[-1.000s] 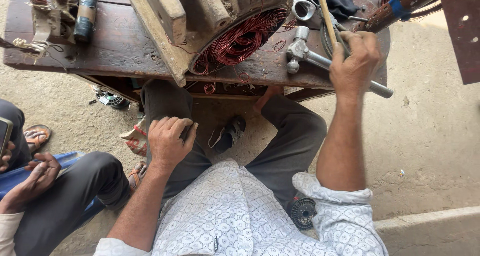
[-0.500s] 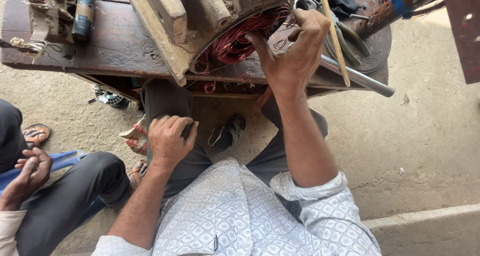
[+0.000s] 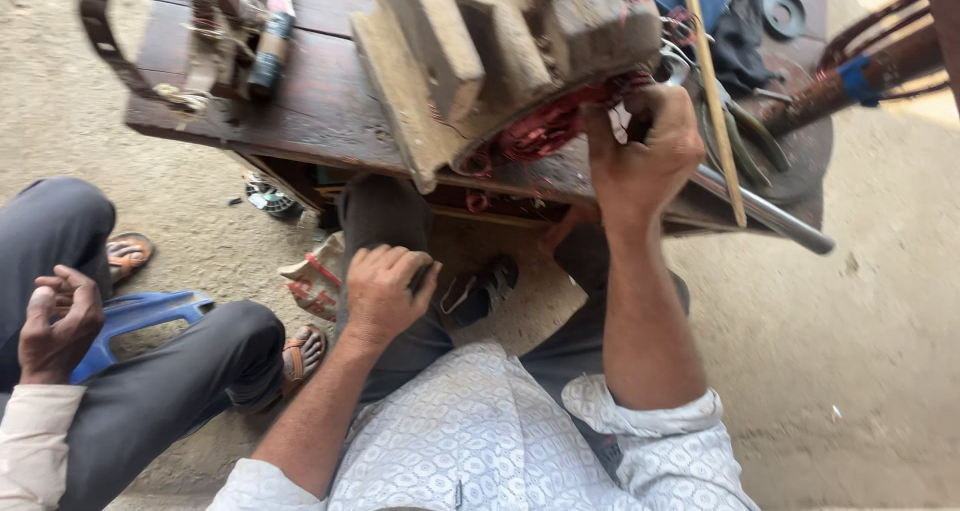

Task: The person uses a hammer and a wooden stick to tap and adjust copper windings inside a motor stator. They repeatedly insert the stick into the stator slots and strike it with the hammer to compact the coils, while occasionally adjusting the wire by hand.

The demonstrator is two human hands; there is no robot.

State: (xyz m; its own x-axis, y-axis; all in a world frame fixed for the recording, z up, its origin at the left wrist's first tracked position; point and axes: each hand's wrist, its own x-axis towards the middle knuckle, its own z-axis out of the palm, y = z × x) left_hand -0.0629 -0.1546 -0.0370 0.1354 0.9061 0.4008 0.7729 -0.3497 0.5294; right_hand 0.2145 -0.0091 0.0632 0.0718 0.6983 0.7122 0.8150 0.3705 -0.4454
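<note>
A: Where is the motor?
B: 1 grey motor (image 3: 590, 31) lies on the dark wooden table (image 3: 330, 121), its red wire coils (image 3: 545, 126) facing the person.
A: And the hands?
B: The right hand (image 3: 640, 151) is at the coils, grip curled closed around something I cannot make out. The left hand (image 3: 385, 291) rests on the knee, fingers folded on a small dark thing.
A: What else?
B: 1 wooden stick (image 3: 712, 91), 1 metal rod (image 3: 770, 216), pliers (image 3: 745, 141). On the floor, 1 crumpled white-and-red packet (image 3: 312, 283). Another person's hand (image 3: 55, 326) lies on a knee above 1 blue stool (image 3: 140, 316).
</note>
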